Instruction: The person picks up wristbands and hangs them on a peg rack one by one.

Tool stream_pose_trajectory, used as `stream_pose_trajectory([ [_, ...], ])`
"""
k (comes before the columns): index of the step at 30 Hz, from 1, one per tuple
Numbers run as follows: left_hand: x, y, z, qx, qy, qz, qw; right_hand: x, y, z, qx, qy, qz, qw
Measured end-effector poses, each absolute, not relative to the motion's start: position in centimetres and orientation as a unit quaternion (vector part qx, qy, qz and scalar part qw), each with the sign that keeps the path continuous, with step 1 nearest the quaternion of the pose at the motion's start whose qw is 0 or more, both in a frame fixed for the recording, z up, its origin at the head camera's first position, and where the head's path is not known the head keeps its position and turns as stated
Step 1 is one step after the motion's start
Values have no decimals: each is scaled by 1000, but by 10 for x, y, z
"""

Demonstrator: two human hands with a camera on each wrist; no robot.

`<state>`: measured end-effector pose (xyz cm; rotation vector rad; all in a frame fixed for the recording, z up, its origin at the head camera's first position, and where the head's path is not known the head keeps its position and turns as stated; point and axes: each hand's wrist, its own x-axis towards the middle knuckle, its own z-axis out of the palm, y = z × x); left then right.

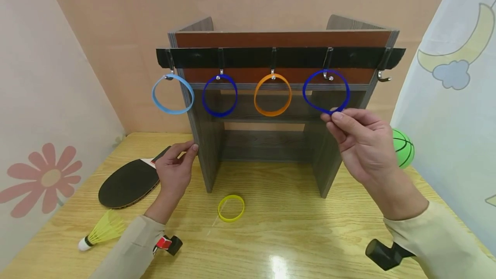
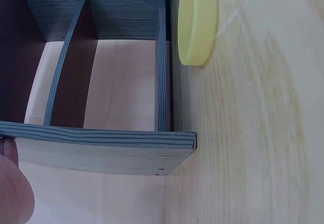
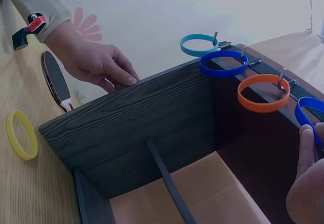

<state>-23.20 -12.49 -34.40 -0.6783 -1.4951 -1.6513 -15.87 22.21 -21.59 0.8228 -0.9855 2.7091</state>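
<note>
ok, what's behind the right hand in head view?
Partly visible: the shelf unit's right side panel, a green basketball. The right hand hides the basketball's left part and some panel; anything fully covered can't be seen.

the head looks forward and down, wrists view nearer, right one facing leftward, all sharing the shelf [image 1: 211, 137].

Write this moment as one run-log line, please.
right grip pinches blue band at second hook from right; left grip touches left side panel; yellow band lies on table; rightmost hook bare
</note>
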Motion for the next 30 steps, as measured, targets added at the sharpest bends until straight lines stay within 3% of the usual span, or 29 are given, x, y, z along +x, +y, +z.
stream_pose_trajectory([
  [12,-231,-124,-343,-266,-596,-646,396,-161,218,-221,226,-362,898,111],
  [20,-231,-125,-344,-264,-598,-643,399,-165,218,-225,225,-371,895,103],
  [25,-231,-126,-343,-264,-599,-643,397,-164,211,-236,201,-404,882,132],
  [30,-231,-125,-342,-264,-597,-644,399,-164,200,-260,180,-469,856,123],
])
